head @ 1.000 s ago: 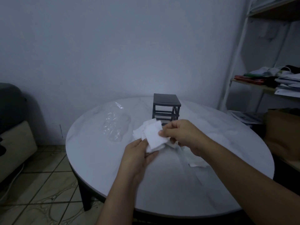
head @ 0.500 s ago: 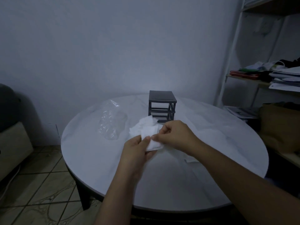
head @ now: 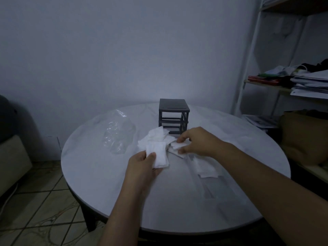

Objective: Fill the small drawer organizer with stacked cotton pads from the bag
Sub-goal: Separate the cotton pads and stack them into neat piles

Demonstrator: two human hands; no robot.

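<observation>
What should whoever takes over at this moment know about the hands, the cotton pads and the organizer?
Left hand: holds a small stack of pads, thumb on top.
Right hand: pinches a loose pad at the edge of the pile on the table.
More pads lie apart, by the right forearm.
Bag: lies flat left of the pile, looks emptied.
Organizer: stands behind the pile; no pads visible in it.
Done: pads out, stacking begun. Left: finish stacking, load the organizer.

Standing upright at twelve o'clock: dark drawer organizer (head: 174, 118). Lying heaped at its six: white cotton pads (head: 156, 137). Lying crumpled at ten o'clock, seemingly empty: clear bag (head: 118, 135).
</observation>
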